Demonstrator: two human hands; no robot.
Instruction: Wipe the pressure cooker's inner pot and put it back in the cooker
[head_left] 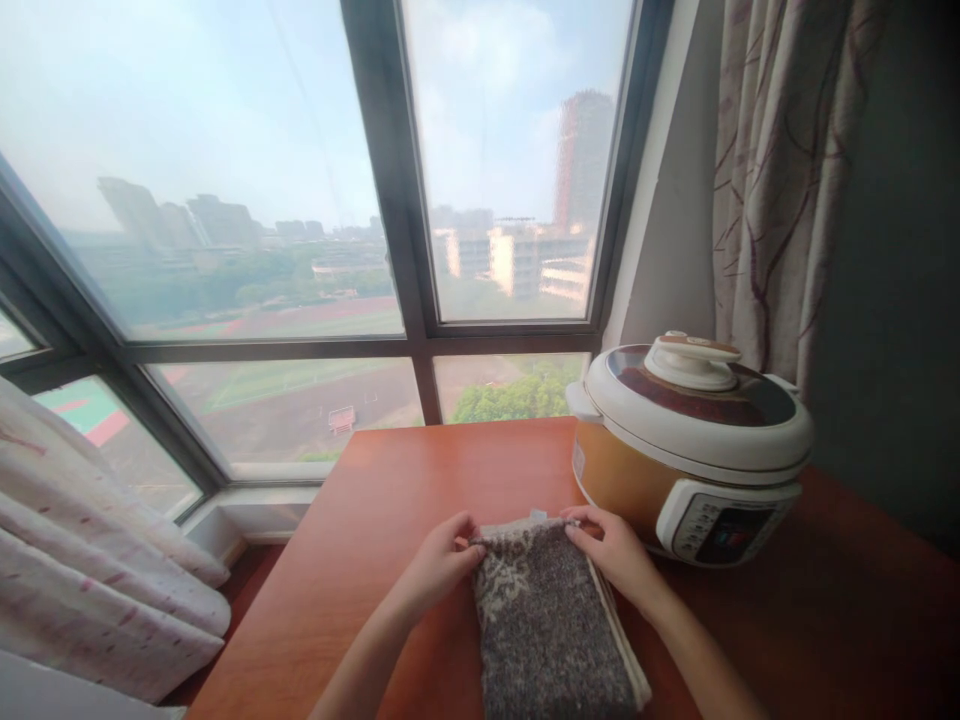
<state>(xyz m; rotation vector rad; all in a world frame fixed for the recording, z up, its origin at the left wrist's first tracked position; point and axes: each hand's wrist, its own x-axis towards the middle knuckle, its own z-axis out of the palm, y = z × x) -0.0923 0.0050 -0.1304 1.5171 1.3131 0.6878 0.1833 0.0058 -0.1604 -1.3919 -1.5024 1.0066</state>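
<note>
A folded grey speckled cloth (551, 630) with a pale underside lies lengthwise on the reddish wooden table (375, 560) in front of me. My left hand (442, 560) pinches its far left corner. My right hand (611, 548) pinches its far right corner. Both hands press the far edge of the cloth flat against the table. A small white tag sticks up between the two hands at the cloth's far edge.
An orange and white electric pressure cooker (694, 450) stands just right of my right hand, nearly touching it. A large window (390, 250) runs behind the table. Patterned curtains hang at the right (780, 170) and lower left (90, 570).
</note>
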